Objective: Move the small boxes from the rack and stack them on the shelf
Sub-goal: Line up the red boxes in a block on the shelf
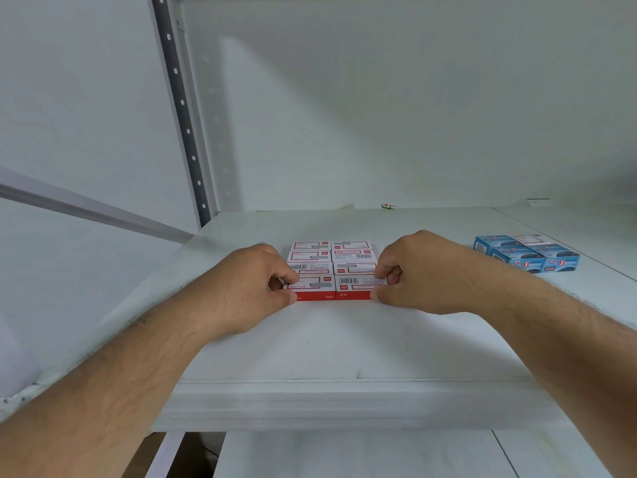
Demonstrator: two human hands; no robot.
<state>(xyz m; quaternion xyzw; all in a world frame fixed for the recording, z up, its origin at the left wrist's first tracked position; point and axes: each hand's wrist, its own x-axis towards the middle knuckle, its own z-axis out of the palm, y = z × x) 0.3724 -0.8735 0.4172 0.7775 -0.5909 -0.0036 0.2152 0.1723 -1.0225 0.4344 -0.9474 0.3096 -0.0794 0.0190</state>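
Several small red-and-white boxes [332, 267] lie flat on the white shelf [344, 339] in two columns, packed side by side. My left hand [248, 288] pinches the left end of the nearest left box [315, 288], thumb on its red front face. On the other side, my right hand [424, 274] pinches the right end of the nearest right box [355, 288] the same way. Both nearest boxes rest on the shelf surface, touching each other and the row behind.
A group of small blue boxes [527, 253] sits on the shelf to the right. A perforated metal upright [182, 108] rises at the left rear. The shelf's front lip [344, 401] runs below my forearms, with a lower shelf [362, 453] beneath.
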